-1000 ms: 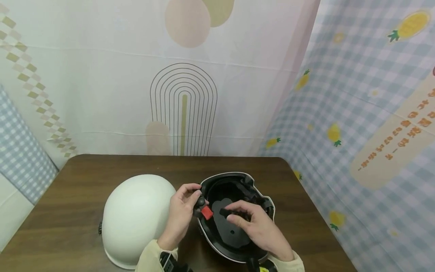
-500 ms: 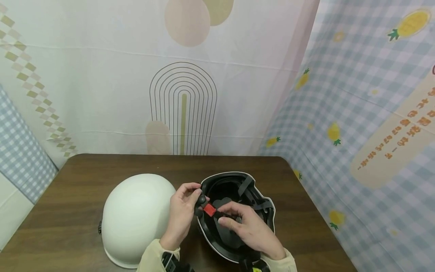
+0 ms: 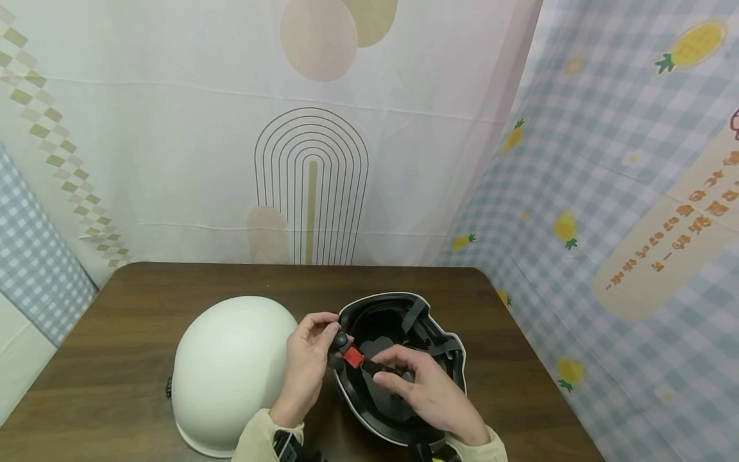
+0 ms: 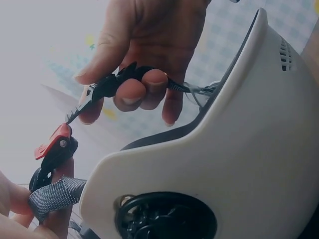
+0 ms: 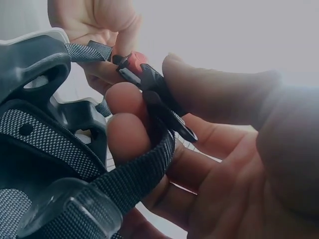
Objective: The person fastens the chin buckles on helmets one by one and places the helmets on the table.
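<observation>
An upturned white helmet with a black lining lies under both hands. My left hand holds, by its grey strap, the buckle half with a red tab. My right hand pinches the other half, a black toothed tongue on a dark webbing strap, between thumb and fingers. In the left wrist view the tongue's tip meets the buckle at the red tab, and the two lie in one line. My fingers partly hide the tongue's back end.
A second white helmet stands dome up just left of my left hand, a black knob on its side. Both helmets are on a brown wooden table. Printed cloths hang behind and to the right.
My right hand has moved left with the toothed tongue, closing the gap to the red-tabbed buckle half. The straps inside the helmet now show. My left hand has stayed nearly in place.
</observation>
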{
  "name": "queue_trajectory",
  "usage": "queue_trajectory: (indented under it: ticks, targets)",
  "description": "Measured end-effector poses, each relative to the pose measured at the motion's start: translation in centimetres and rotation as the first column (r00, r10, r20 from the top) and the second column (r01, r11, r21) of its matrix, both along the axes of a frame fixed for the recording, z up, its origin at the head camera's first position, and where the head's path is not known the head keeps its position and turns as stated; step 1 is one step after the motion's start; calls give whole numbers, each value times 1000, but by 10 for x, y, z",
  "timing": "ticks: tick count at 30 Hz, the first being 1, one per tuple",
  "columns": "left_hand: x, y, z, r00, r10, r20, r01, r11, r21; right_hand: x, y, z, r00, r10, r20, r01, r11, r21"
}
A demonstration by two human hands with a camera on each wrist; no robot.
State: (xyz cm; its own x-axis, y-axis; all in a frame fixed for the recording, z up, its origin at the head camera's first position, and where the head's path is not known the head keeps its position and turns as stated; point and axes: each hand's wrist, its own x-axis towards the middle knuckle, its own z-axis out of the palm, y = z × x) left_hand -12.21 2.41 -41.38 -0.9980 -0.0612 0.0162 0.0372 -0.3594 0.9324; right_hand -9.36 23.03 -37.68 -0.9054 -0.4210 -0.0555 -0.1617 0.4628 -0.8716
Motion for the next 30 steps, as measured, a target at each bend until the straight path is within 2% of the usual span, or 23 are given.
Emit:
queue_trajectory:
  ticks: [16, 26, 30]
  targets:
    - [1, 0, -1, 1000, -2, -10, 3, 1000, 10, 0, -5, 1, 1000, -21, 8, 22, 999, -23]
    - [-2, 0, -2, 999, 28, 22, -30, 994, 105, -1, -4, -1, 999, -30, 13, 30, 1000, -5]
    - [-1, 1, 0, 999, 20, 28, -22, 996, 90, -2, -7, 0, 1000, -30, 7, 30, 999, -11]
